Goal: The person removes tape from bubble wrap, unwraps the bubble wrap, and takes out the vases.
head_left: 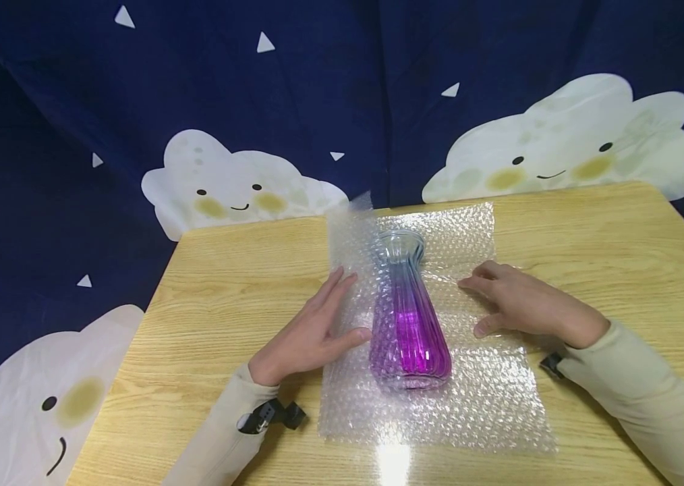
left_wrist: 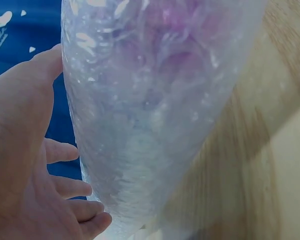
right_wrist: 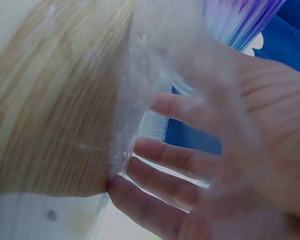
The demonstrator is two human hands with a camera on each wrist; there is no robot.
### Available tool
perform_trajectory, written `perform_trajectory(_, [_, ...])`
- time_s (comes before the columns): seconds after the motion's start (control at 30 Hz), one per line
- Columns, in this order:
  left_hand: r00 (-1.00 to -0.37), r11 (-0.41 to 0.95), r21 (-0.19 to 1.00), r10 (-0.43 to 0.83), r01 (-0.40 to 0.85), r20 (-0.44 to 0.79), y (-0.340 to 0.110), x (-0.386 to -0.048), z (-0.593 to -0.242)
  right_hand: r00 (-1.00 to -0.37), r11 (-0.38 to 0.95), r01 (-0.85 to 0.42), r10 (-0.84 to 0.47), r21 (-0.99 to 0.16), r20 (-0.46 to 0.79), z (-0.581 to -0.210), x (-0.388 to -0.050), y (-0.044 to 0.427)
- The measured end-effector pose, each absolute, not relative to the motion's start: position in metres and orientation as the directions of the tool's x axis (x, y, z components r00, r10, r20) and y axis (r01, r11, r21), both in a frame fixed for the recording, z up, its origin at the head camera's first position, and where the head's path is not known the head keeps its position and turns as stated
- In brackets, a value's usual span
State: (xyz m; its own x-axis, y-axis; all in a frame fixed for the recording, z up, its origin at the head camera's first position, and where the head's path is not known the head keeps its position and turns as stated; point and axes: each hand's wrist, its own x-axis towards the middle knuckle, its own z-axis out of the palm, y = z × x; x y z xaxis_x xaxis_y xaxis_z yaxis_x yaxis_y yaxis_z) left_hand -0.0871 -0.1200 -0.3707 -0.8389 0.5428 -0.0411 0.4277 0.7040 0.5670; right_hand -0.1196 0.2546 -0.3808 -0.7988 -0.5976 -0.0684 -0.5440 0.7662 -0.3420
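Two bare hands on either side of a glass vase [head_left: 417,324], which is lying on a sheet of bubble wrap [head_left: 475,398] with its mouth pointing away from the person and its wide base toward them. Vase is ribbed, clear bluish up at the mouth and going bright purple-pink down at the base. One side of the wrap is folded up over the vase's left side, so you see that half through the bubbles, while the right half is uncovered. Left hand [head_left: 311,337] has its fingers pretty much straight and spread from the thumb, nothing clutched; in the left wrist view the fingertips rest against the wrap, with the purple showing through. Right hand [head_left: 524,304] is over the wrap's right edge, fingers a bit bent, thumb well apart from them, so it's not pinching anything. The right wrist view has blurry plastic in front of that hand, and I can't tell how firmly the fingers touch the sheet. It's all on a light wood table [head_left: 239,290], with a dark blue curtain [head_left: 318,101] behind it, printed with smiley clouds [head_left: 566,145] and little white triangles [head_left: 266,43]. Pale sleeves [head_left: 645,398] on both arms, plus a black strap [head_left: 272,415] at the left wrist.
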Motion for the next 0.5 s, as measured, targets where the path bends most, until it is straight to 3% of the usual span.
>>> perform_trajectory(0.5, [-0.848,0.713,0.566,0.528,0.414,-0.045,-0.1255,-0.0849,-0.3727,-0.802,0.770,-0.531,-0.592,-0.353,-0.085,-0.3806,-0.1192,0.2540])
